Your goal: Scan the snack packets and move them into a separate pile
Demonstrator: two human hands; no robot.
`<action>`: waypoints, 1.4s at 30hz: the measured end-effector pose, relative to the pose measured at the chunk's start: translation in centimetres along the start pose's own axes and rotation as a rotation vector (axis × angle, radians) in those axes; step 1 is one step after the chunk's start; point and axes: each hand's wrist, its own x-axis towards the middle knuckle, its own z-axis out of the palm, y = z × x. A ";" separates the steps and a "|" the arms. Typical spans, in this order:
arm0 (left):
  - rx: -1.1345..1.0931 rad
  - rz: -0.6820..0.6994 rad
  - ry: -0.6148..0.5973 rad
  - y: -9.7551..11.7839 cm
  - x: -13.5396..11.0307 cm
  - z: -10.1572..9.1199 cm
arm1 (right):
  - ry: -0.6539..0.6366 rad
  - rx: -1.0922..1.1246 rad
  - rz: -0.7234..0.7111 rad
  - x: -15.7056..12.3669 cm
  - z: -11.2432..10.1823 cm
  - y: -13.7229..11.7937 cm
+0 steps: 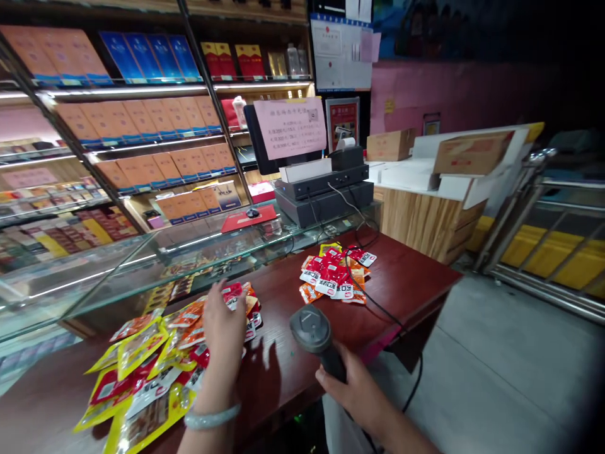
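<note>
My right hand (347,381) is wrapped around the handle of a dark grey barcode scanner (311,328), its head raised above the counter's front edge. On the left, my left hand (224,321) reaches over a spread pile of snack packets (146,350). Its thumb and fingers are apart, and a red and white snack packet (231,292) shows between them; the fingertips' contact is hard to make out. The pile mixes yellow-edged clear, red and orange packets. Farther back lies a smaller heap of red and orange snack packets (333,274).
The dark red counter (288,315) adjoins a glass display case (155,252). A black scanner cable (378,306) crosses the smaller heap and hangs off the counter's edge. Behind stand a monitor (258,142) with a pink sheet, a cash drawer (326,202) and boxed shelves. Right is a metal railing (548,233).
</note>
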 end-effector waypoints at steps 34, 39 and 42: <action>-0.302 -0.011 -0.514 4.6 -2.8 8.1 | 0.078 0.122 -0.019 3.0 -2.1 -3.5; -0.274 -0.106 -0.526 2.2 -1.4 4.3 | 0.019 0.113 -0.015 2.8 -1.0 -2.8; -0.057 -0.259 -0.360 0.3 0.2 1.2 | -0.028 0.090 -0.004 2.5 -0.9 -1.9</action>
